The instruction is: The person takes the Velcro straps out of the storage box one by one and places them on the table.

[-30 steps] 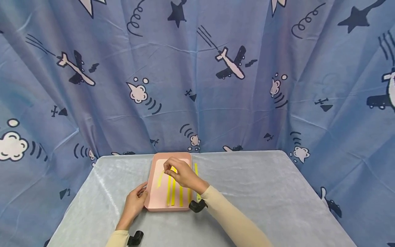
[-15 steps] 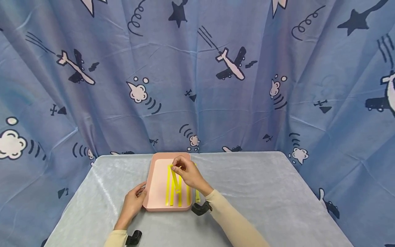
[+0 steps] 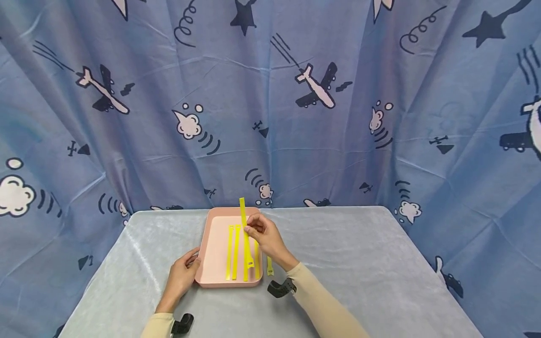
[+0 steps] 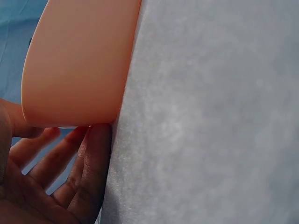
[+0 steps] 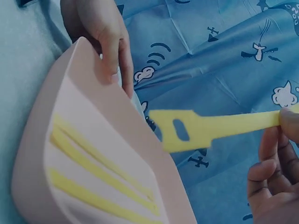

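My right hand point(image 3: 270, 239) pinches a yellow hook-and-loop cable tie point(image 3: 243, 211) between thumb and fingers over the right part of a pink tray point(image 3: 204, 267). The tie's plain end points away, past the tray's far rim; its slotted head point(image 5: 198, 133) points towards me. Several more yellow ties point(image 3: 229, 256) lie lengthwise in the tray, roughly side by side. At the tray's left side, my left hand point(image 3: 181, 277) holds the wall, fingers point(image 4: 96, 163) against the outside and thumb point(image 5: 111, 60) over the rim.
Another yellow tie point(image 3: 270, 266) lies on the grey cloth-covered table point(image 3: 359, 263), just right of the tray and partly behind my right hand. A blue patterned curtain point(image 3: 270, 117) hangs behind the table.
My right hand has moved right across the tray with the cable tie, from the left part over to the right ties. The tie's plain end now shows beyond the hand. My left hand stays put.
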`<act>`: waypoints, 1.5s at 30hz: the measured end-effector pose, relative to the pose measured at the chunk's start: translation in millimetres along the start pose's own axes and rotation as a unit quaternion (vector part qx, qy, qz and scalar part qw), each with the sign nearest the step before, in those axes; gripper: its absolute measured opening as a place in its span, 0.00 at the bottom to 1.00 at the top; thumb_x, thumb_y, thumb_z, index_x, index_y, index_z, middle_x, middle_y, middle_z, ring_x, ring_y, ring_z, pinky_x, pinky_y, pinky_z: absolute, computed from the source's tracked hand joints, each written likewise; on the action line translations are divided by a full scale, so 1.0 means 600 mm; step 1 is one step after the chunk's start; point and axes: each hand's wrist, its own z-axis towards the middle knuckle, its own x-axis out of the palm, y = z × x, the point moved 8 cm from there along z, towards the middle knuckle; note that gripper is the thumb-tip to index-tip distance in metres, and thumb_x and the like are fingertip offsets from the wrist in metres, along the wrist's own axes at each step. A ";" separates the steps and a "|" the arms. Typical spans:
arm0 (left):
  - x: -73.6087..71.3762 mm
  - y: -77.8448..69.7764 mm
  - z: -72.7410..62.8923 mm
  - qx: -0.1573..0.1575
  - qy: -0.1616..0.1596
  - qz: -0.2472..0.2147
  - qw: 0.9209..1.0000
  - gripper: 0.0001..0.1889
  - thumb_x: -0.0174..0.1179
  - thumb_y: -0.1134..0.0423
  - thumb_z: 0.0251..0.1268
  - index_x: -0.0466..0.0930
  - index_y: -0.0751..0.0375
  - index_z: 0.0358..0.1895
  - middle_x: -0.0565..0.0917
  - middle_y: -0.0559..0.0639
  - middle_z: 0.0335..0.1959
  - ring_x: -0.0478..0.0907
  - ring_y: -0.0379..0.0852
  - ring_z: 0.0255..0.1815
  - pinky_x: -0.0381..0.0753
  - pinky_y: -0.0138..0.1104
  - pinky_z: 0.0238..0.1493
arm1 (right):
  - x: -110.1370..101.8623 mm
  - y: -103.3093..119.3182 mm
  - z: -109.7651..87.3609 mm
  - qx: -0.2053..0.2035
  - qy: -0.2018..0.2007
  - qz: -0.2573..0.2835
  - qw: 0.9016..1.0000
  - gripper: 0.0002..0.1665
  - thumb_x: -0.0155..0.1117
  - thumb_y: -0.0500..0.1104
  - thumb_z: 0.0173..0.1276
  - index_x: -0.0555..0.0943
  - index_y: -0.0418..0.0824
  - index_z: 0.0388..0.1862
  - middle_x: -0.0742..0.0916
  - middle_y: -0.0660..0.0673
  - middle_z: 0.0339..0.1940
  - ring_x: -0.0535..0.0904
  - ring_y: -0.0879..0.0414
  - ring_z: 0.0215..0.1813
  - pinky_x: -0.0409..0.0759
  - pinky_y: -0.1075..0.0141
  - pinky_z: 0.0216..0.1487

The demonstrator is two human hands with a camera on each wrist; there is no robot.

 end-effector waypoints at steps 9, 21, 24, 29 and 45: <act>-0.002 -0.003 0.000 -0.005 0.008 -0.004 1.000 0.22 0.54 0.62 0.73 0.73 0.58 0.68 0.82 0.64 0.57 0.82 0.54 0.54 0.78 0.26 0.41 | -0.029 -0.031 -0.010 0.053 -0.032 0.012 0.998 0.16 0.62 0.33 0.70 0.75 0.31 0.54 0.82 0.42 0.37 0.78 0.57 0.36 0.78 0.72 0.39; -0.004 -0.007 0.002 -0.002 0.007 0.000 1.000 0.22 0.53 0.62 0.74 0.73 0.58 0.68 0.83 0.65 0.57 0.82 0.54 0.52 0.78 0.28 0.40 | -0.069 -0.081 -0.019 0.092 -0.074 0.029 0.993 0.15 0.61 0.34 0.70 0.76 0.34 0.54 0.82 0.41 0.33 0.77 0.52 0.33 0.74 0.66 0.34; -0.002 -0.004 0.001 -0.004 0.008 -0.002 1.000 0.22 0.53 0.62 0.74 0.73 0.58 0.68 0.83 0.65 0.57 0.82 0.53 0.52 0.78 0.28 0.39 | -0.080 -0.108 -0.021 0.096 -0.085 0.020 0.992 0.14 0.62 0.35 0.70 0.76 0.35 0.54 0.81 0.45 0.31 0.76 0.53 0.31 0.74 0.66 0.33; -0.002 -0.005 0.001 0.001 0.004 -0.001 1.000 0.21 0.53 0.62 0.73 0.74 0.58 0.67 0.83 0.64 0.56 0.83 0.52 0.51 0.78 0.27 0.39 | -0.099 -0.121 -0.034 0.102 -0.092 0.007 0.990 0.14 0.63 0.35 0.69 0.77 0.36 0.53 0.82 0.44 0.31 0.77 0.48 0.31 0.76 0.64 0.32; 0.001 -0.004 0.000 -0.004 0.003 -0.002 1.000 0.21 0.54 0.62 0.73 0.74 0.58 0.67 0.83 0.65 0.56 0.83 0.53 0.52 0.78 0.27 0.40 | -0.139 -0.153 -0.054 0.137 -0.105 0.003 0.985 0.15 0.62 0.36 0.70 0.77 0.38 0.54 0.86 0.47 0.34 0.80 0.52 0.33 0.78 0.61 0.33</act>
